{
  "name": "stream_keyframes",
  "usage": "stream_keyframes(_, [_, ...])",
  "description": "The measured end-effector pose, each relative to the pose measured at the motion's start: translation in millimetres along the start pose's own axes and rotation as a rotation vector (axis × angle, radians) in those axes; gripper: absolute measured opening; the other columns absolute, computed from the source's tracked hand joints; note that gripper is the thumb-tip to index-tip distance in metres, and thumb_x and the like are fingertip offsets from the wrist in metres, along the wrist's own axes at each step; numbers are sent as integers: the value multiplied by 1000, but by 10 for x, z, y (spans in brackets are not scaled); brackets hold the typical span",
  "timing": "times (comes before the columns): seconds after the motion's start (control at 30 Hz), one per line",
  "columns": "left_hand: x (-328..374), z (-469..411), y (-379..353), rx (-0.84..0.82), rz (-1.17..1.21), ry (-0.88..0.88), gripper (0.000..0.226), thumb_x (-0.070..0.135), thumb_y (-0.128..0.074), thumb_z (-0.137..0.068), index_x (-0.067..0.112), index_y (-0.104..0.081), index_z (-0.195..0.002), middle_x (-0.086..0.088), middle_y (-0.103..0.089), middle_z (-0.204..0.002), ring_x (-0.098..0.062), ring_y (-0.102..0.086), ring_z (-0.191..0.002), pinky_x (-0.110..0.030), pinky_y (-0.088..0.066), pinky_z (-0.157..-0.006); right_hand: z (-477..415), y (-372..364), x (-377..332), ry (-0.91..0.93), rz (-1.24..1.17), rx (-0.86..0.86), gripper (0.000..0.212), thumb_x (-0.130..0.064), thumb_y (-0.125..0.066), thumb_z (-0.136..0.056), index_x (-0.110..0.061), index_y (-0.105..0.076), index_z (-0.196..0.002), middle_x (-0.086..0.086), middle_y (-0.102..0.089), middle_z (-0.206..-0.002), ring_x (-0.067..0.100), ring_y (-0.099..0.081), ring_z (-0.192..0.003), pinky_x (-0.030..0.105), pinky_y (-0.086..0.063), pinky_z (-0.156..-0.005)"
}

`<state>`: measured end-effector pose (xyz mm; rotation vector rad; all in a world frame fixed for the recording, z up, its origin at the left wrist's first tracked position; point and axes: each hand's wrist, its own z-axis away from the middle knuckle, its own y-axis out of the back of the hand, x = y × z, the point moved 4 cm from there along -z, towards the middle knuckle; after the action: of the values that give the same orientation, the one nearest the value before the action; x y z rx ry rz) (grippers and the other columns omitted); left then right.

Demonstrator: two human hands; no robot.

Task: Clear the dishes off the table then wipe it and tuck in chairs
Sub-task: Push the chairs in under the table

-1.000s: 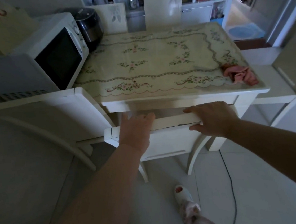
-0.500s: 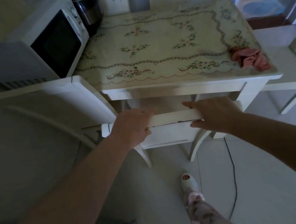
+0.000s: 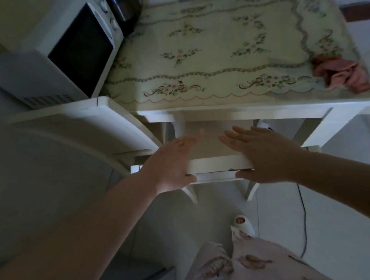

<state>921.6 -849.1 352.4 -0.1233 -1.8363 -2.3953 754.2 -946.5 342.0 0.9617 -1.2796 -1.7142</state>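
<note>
1. Below the table (image 3: 244, 111) front edge, we note the white chair (image 3: 220, 164), its seat partly under the top.
2. Left hand (image 3: 172, 163) and right hand (image 3: 266, 154) lie over the chair's top rail, fingers straight and apart, clasping nothing.
3. Pink cloth (image 3: 342, 75) lies crumpled on the table's near right corner.

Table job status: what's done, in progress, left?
Done: no dishes on the table; whether it's wiped, can't tell. In hand: left hand and right hand, fingers straight, on the chair back, seat partly under the table. Left: cloth lies on the table's corner; second chair at left looks untucked.
</note>
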Motion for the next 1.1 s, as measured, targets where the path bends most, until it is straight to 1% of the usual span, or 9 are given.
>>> stream_keyframes(0.13, [27, -62, -51, 13, -174, -31, 99, 42, -67, -84, 27, 3, -153, 3, -14, -160, -15, -8, -148, -41, -7, -119, -5, -27, -25, -34, 26, 43, 89, -61, -51, -85, -28, -3, -152, -1, -6, -161, 16, -4, -148, 37, -4, -118])
stream_keyframes(0.27, [7, -88, -81, 18, -215, -82, 95, 44, -64, -85, 26, 0, -153, 5, -11, -161, -15, -4, -149, -43, -1, -119, 7, -30, -14, -11, 61, 61, 88, -63, -49, -84, -29, -4, -152, -1, -6, -161, 18, -2, -149, 37, 0, -117])
stream_keyframes(0.4, [-58, -136, -131, -5, -229, -105, 88, 43, -60, -86, 28, -5, -153, 7, -10, -161, -13, -2, -149, -44, -2, -118, -15, -74, 3, -11, 83, 124, 87, -63, -52, -80, -27, -17, -151, 1, -19, -159, 21, -13, -147, 40, -8, -116])
stream_keyframes(0.53, [-88, -169, -118, -47, -234, -142, 84, 44, -58, -87, 29, -7, -153, 9, -10, -161, -12, 0, -148, -48, -4, -119, -43, -78, 25, -16, 97, 100, 84, -65, -45, -79, -27, -20, -150, 1, -22, -158, 21, -15, -147, 41, -10, -115])
stream_keyframes(0.6, [-102, -207, -80, -47, -243, -153, 83, 45, -57, -88, 29, -7, -153, 9, -9, -161, -12, 1, -148, -49, -4, -119, -79, -64, 47, -18, 87, 98, 85, -66, -43, -79, -27, -16, -150, 1, -19, -159, 21, -11, -147, 41, -6, -114])
stream_keyframes(0.7, [-156, -256, -13, -26, -291, -154, 84, 46, -56, -88, 28, -6, -154, 9, -7, -161, -13, 2, -149, -49, -4, -118, -183, -52, 78, 3, 32, 84, 86, -64, -42, -85, -29, 0, -152, -1, 0, -161, 18, 7, -147, 39, 6, -114])
stream_keyframes(0.77, [-231, -284, 16, -28, -319, -135, 87, 47, -56, -87, 29, -3, -154, 9, -5, -161, -14, 2, -149, -50, -6, -118, -263, -34, 66, 8, 25, 61, 86, -63, -42, -87, -30, 5, -151, -3, 4, -161, 16, 11, -147, 39, 7, -116])
stream_keyframes(0.87, [-373, -345, 26, -43, -315, -98, 89, 48, -57, -87, 32, 0, -153, 11, -7, -161, -13, 0, -149, -49, -6, -117, -386, -19, 40, 0, 9, 66, 87, -61, -45, -88, -29, 6, -151, -5, 5, -161, 16, 14, -147, 40, 6, -117])
stream_keyframes(1.1, [-635, -539, 74, -59, -233, -62, 87, 42, -60, -87, 32, -4, -153, 10, -19, -159, -12, -9, -148, -50, -14, -117, -648, 40, 73, -56, 14, 96, 87, -62, -45, -87, -28, 2, -152, -2, 4, -161, 19, 14, -147, 42, 7, -117])
